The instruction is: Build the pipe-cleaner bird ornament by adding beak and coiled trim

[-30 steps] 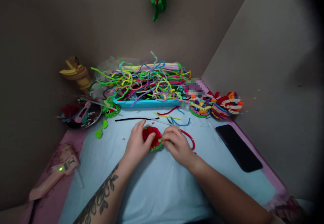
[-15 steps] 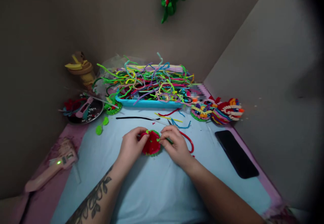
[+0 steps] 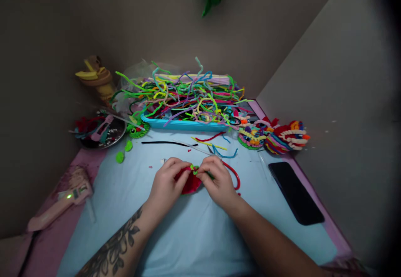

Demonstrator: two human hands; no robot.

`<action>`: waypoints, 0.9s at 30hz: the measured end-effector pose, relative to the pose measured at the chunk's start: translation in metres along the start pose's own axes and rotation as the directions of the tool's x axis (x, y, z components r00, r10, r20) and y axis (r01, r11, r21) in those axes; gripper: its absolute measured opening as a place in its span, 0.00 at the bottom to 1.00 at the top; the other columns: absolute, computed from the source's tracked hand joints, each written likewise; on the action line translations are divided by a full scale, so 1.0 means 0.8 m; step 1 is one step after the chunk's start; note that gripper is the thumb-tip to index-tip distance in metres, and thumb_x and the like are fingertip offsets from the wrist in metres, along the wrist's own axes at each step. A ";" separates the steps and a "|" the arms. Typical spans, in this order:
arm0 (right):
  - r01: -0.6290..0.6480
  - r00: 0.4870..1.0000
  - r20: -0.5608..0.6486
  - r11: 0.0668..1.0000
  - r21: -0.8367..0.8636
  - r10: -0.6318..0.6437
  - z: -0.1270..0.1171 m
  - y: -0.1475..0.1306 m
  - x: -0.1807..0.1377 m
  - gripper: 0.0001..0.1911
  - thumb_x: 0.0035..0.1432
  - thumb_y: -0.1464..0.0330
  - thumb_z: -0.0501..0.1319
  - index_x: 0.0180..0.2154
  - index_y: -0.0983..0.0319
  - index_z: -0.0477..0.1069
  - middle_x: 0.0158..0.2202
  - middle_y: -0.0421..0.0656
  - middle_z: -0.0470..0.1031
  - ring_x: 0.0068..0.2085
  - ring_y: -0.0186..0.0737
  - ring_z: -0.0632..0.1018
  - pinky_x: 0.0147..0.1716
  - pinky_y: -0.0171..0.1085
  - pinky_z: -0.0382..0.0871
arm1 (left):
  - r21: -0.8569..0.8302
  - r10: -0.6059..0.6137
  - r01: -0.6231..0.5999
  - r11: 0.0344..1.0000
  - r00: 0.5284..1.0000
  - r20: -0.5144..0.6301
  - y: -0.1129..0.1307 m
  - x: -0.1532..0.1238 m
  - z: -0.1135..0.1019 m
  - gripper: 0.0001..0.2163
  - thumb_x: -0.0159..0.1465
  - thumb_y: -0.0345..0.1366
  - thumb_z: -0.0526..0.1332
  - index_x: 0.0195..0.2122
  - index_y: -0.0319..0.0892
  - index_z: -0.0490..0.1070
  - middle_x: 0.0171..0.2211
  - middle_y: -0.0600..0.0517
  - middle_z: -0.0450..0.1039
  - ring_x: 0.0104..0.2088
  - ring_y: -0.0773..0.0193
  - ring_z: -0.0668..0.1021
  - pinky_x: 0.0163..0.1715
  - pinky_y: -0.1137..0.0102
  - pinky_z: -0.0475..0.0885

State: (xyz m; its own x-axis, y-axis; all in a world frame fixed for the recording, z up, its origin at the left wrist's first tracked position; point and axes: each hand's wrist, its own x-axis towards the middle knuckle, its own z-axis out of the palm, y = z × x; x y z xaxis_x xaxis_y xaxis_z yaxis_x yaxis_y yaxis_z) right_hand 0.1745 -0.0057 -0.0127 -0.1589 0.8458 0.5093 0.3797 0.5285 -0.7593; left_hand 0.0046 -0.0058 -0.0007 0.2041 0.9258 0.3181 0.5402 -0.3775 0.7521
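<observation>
My left hand [image 3: 171, 181] is closed on the left side of a round red pipe-cleaner piece [image 3: 190, 185] with bright green bits along its upper edge. Thumb and fingertips of my right hand [image 3: 216, 179] pinch the green edge on the other side. Something dark green shows between the right fingers; I cannot make out what it is. A red curved handle [image 3: 235, 176] lies just beyond my right hand, which covers part of it. Loose blue pipe cleaner [image 3: 230, 156] and yellow pipe cleaner [image 3: 216, 145] pieces lie behind the hands, near a black pipe cleaner [image 3: 166, 143].
A blue tray [image 3: 188, 125] heaped with pipe cleaners stands at the back. To the left are a glue gun [image 3: 59, 206] with a green light, a metal bowl [image 3: 120, 137] and two green leaf shapes [image 3: 120, 157]. A phone [image 3: 296, 193] and colourful pipe-cleaner figures [image 3: 286, 138] lie right.
The red piece has been tilted, so its green rim shows less and the green bits sit higher between my fingertips. My hands have come slightly closer together. The view has shifted a little.
</observation>
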 end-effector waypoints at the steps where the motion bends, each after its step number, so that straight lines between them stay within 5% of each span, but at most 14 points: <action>1: 0.003 1.000 0.008 1.000 0.001 -0.003 0.000 0.000 0.000 0.06 0.57 0.74 0.58 0.30 0.60 0.70 0.32 0.41 0.67 0.35 0.37 0.72 0.36 0.39 0.69 | -0.004 0.004 -0.004 1.000 1.000 0.007 0.000 0.000 0.000 0.07 0.62 0.30 0.58 0.39 0.42 0.75 0.33 0.50 0.72 0.34 0.64 0.75 0.35 0.70 0.71; 7: 0.000 1.000 0.012 1.000 -0.026 0.000 -0.002 0.002 0.002 0.06 0.58 0.75 0.58 0.30 0.60 0.68 0.31 0.41 0.66 0.34 0.37 0.71 0.34 0.38 0.68 | -0.011 0.007 -0.007 1.000 0.999 0.042 -0.001 -0.001 -0.002 0.08 0.62 0.29 0.58 0.40 0.42 0.75 0.33 0.50 0.72 0.34 0.64 0.75 0.35 0.70 0.71; 15: 0.306 0.950 0.046 0.886 -0.347 -0.310 0.001 0.005 -0.008 0.09 0.56 0.77 0.57 0.36 0.58 0.70 0.32 0.44 0.68 0.36 0.42 0.69 0.37 0.44 0.69 | -0.087 -0.078 0.085 0.993 0.994 0.081 0.004 0.000 -0.002 0.05 0.60 0.29 0.59 0.36 0.42 0.74 0.32 0.51 0.74 0.35 0.64 0.76 0.36 0.69 0.71; 27: 0.199 0.976 -0.002 0.905 -0.376 -0.216 0.009 0.004 -0.013 0.07 0.57 0.77 0.58 0.29 0.60 0.69 0.30 0.45 0.71 0.34 0.41 0.70 0.35 0.43 0.69 | 0.002 -0.021 0.021 1.000 0.992 0.127 0.003 -0.004 0.001 0.06 0.63 0.31 0.56 0.40 0.41 0.71 0.35 0.49 0.72 0.36 0.63 0.75 0.37 0.69 0.70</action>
State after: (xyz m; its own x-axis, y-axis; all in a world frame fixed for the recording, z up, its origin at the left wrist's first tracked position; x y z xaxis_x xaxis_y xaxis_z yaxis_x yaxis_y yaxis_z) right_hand 0.1712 -0.0120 -0.0232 -0.2348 0.7118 0.6620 0.6548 0.6191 -0.4336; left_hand 0.0057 -0.0097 -0.0002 0.2947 0.9285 0.2261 0.5462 -0.3578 0.7574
